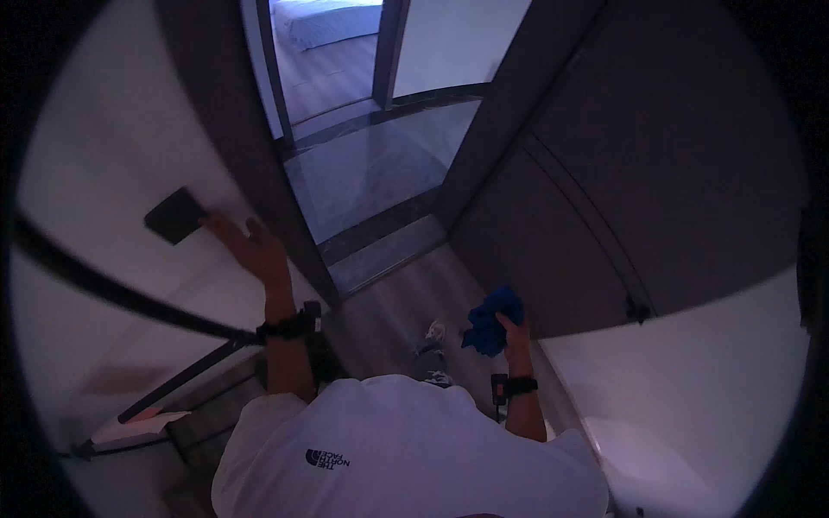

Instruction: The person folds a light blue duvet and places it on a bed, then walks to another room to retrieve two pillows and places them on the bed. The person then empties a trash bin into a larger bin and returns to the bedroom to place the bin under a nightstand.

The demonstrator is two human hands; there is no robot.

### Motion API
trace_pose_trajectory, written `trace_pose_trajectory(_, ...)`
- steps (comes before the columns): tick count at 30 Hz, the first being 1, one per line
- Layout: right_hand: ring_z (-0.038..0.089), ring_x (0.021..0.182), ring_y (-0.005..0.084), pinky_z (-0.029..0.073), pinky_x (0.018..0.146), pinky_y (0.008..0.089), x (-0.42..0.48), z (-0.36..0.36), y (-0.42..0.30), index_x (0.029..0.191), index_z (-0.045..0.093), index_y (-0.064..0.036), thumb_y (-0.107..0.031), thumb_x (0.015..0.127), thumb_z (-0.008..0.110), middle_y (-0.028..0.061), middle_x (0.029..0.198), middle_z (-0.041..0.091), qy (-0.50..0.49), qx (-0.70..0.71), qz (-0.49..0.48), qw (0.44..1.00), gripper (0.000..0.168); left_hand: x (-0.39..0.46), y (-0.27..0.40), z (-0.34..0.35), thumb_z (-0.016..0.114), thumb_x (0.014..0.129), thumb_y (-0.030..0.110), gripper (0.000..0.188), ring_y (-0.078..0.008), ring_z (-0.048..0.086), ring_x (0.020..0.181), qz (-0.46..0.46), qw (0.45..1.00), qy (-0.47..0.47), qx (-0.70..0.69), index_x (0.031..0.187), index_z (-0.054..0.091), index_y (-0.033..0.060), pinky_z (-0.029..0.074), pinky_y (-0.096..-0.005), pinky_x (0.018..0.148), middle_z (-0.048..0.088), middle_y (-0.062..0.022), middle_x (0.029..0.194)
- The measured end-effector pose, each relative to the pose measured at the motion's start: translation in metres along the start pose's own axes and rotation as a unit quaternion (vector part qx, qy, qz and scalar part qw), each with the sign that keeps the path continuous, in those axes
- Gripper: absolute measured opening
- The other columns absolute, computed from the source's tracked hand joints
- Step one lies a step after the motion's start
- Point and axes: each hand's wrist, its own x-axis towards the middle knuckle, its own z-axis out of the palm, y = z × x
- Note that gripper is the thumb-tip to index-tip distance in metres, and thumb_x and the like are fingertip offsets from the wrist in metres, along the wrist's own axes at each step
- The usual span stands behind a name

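My left hand (249,246) is raised at the wall on the left, its fingertips at the edge of a dark square wall switch plate (175,215). Whether they press it cannot be told. Nothing is held in that hand, and its thumb stands apart from the fingers. Low on the right, my right hand (515,333) grips a crumpled blue cloth (493,320). Each wrist wears a black strap with a small device.
A dark door (647,162) stands at the right, beside an open doorway with a stone threshold (388,252). Through it shows a room with a bed (333,22). A dark handrail (129,299) runs along the left wall above stairs (214,414).
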Motion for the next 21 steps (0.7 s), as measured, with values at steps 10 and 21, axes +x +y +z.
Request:
trace_pose_trajectory(10, 0.058, 0.095, 0.0243, 0.047, 0.083, 0.0373, 0.077, 0.040, 0.044, 0.119, 0.051, -0.003, -0.008, 0.072, 0.072, 0.0111, 0.110, 0.058, -0.121, -0.100, 0.120, 0.980, 0.052, -0.131, -0.083, -0.117, 0.054, 0.082, 0.006, 0.014, -0.0289, 0.058, 0.088, -0.044, 0.910, -0.351, -0.216, 0.096, 0.057, 0.0057, 0.047, -0.0350, 0.072, 0.058, -0.0115, 0.096)
trace_pose_trajectory(21, 0.057, 0.093, 0.0191, 0.045, 0.083, 0.0347, 0.041, 0.113, 0.003, 0.111, 0.055, -0.003, -0.005, 0.066, 0.075, 0.0065, 0.102, 0.062, -0.345, -0.233, 0.095, 0.904, 0.050, -0.207, -0.095, -0.224, 0.064, 0.076, 0.024, 0.024, -0.0237, 0.052, 0.061, -0.396, 0.789, -0.470, 0.011, 0.069, 0.056, 0.0017, 0.043, -0.0359, 0.056, 0.055, -0.0139, 0.064)
